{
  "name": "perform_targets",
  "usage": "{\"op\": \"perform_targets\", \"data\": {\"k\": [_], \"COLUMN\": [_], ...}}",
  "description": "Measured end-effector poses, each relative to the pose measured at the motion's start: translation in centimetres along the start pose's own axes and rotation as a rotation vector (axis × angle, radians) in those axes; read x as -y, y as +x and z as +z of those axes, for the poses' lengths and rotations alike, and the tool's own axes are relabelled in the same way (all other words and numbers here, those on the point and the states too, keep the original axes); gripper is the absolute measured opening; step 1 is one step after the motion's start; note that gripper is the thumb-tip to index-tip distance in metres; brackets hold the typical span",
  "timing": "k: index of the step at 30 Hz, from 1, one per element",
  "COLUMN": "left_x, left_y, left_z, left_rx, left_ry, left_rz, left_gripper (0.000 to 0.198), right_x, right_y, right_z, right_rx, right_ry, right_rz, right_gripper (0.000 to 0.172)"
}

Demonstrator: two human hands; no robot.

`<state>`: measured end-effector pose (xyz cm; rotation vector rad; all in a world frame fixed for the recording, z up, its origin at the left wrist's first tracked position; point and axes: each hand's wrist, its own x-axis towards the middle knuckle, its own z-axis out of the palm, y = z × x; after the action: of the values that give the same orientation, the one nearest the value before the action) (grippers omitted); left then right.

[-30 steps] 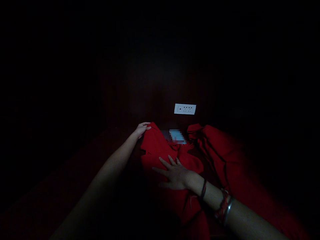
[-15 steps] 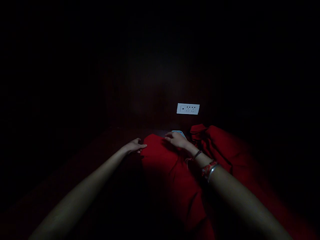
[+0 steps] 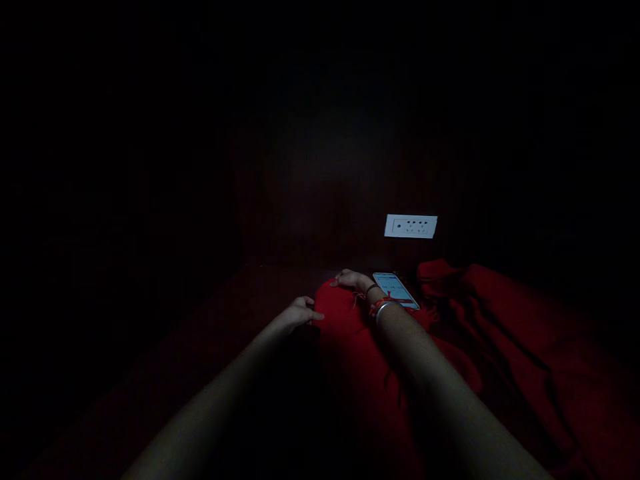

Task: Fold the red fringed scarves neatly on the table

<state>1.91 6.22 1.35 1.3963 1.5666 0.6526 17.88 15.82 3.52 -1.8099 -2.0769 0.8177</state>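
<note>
A red cloth (image 3: 347, 333) stretches from between my hands down toward me, its lower part fading into shadow. My left hand (image 3: 300, 313) pinches its left edge, with the thumb on top and the other fingers partly hidden beneath. At the cloth's far edge, my right hand (image 3: 349, 279) has its fingers curled over and gripping the fabric. Bracelets (image 3: 381, 308) circle my right wrist. Just right of that wrist lies a phone (image 3: 397, 290) with a lit screen, partly covered by my forearm.
More rumpled red cloth (image 3: 505, 320) lies on the right. A white socket plate (image 3: 411, 226) is fixed to the dark wall behind. Dark reddish surface (image 3: 225, 313) shows on the left; most surroundings are too dark to make out.
My right hand has come down from above the cloth onto its far edge and closed there. My left hand keeps the left edge. The view has shifted left, and more of the phone shows.
</note>
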Motion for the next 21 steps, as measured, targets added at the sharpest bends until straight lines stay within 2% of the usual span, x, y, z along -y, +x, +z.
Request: {"op": "perform_targets", "data": {"k": [3, 6, 8, 10, 13, 17, 21], "left_x": [0.1, 0.3, 0.4, 0.4, 0.4, 0.5, 0.7], "left_y": [0.4, 0.8, 1.0, 0.9, 0.6, 0.3, 0.4], "left_z": [0.3, 0.5, 0.5, 0.4, 0.1, -0.4, -0.6], "left_rx": [0.006, 0.022, 0.024, 0.027, 0.052, 0.073, 0.111], "left_ry": [-0.013, -0.019, -0.021, -0.029, -0.028, 0.021, 0.041], "left_rz": [-0.010, 0.018, 0.029, 0.031, 0.043, 0.025, 0.012], "left_gripper": [0.031, 0.032, 0.039, 0.047, 0.051, 0.043, 0.041], "right_x": [0.2, 0.5, 0.7, 0.9, 0.9, 0.3, -0.2], "right_y": [0.8, 1.3, 1.6, 1.9, 2.2, 2.1, 1.7], "right_z": [-0.7, -1.0, -0.9, -0.4, 0.5, 1.5, 1.4], "right_rx": [0.086, 0.203, 0.172, 0.090, 0.005, -0.066, -0.067], "right_ry": [0.122, 0.262, 0.292, 0.307, 0.337, 0.339, 0.302], "right_rz": [-0.019, 0.009, 0.008, -0.006, -0.012, -0.002, 0.012], "right_gripper": [0.030, 0.037, 0.029, 0.022, 0.031, 0.044, 0.041]}}
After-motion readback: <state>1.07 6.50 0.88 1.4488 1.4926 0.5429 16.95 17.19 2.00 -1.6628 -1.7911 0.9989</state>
